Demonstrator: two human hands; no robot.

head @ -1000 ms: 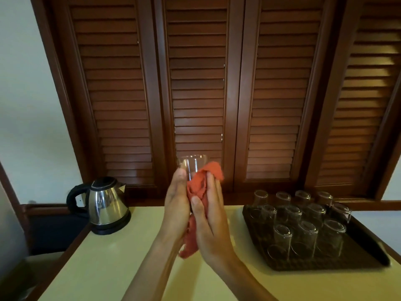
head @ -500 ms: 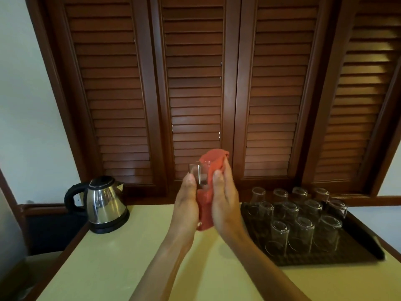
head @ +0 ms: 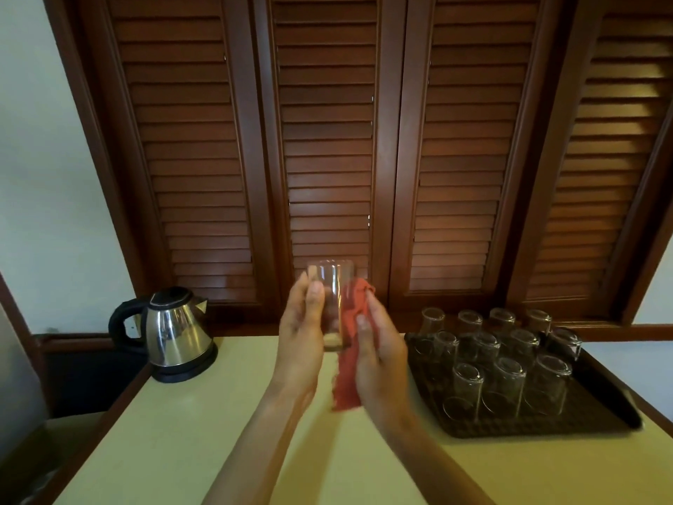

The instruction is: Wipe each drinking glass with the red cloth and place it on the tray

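fingers [head: 316,298] of the left hand [head: 300,344] curl round the near side of a clear, straight-sided drinking glass [head: 330,300], thumb and fingertips clamping its wall so it stands upright in the air between both hands. the right hand [head: 378,353] lies against the glass's other side with a crumpled red cloth [head: 350,344] pinned under its fingers [head: 364,333]; they are bent over the cloth, pressing it onto the glass, and the loose tail hangs down below the palm. i judge the split is deliberate: one hand steadies, the other rubs, and lifting the glass off the surface lets the cloth reach all the way round.

just right of the right hand sits a dark, textured rectangular tray [head: 582,413] carrying rows of upturned clear glasses [head: 504,386]; they stand close together, some nearly touching. the open patch of tray looks to be along its near edge and near-right corner, so i would guess the next glass goes there, lowered straight down to avoid knocking its neighbours. the tray's left rim is close to the right wrist.

left of the left hand, well apart, a shiny steel kettle with black handle and base [head: 174,333] stands at the far corner of the pale yellow tabletop [head: 189,431]. below both hands the top lies bare, giving room to swing.
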